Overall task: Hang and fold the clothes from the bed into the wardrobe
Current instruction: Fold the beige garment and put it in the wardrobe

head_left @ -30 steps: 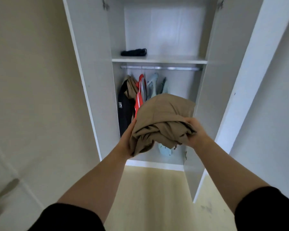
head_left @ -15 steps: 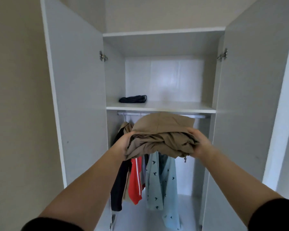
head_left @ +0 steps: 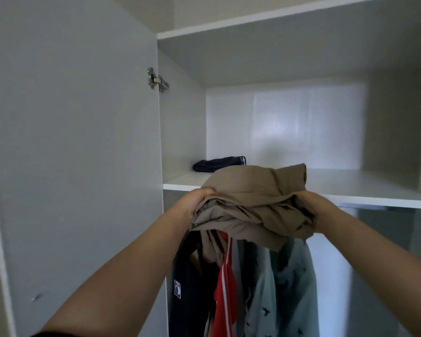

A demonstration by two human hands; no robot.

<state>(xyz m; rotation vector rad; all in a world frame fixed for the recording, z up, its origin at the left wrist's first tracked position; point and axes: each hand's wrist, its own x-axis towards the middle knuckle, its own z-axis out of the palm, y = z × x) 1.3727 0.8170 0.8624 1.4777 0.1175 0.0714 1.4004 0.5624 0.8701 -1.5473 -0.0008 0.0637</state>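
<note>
The wardrobe (head_left: 71,166) is filling almost the whole frame, with its left door standing open. Across the middle of the frame the shelf (head_left: 350,186) is running from left to right, and the folded khaki garment (head_left: 253,203) is being held at the centre, right at the front edge of this shelf. The left hand (head_left: 195,203) is gripping the left side of the bundle and the right hand (head_left: 319,210) is gripping the right side; each grip is closed on the cloth, though the fingers are mostly hidden under the folds.

To do this step well, I think the person is needing to lift the bundle a little over the shelf edge, keep both sides level so the loose lower layers are not falling open, and slide it deep before releasing. The free space to the right of the dark item seems the better place.

About what the wardrobe is holding: in the lower centre, under the shelf, the hanging clothes (head_left: 241,288) are staying close together, a dark one, a red one with white stripes and a pale blue patterned one. On the shelf, left of centre at the back, one small dark folded item (head_left: 216,164) is lying; probably it is clothing, but the view is too dim to be sure.
</note>
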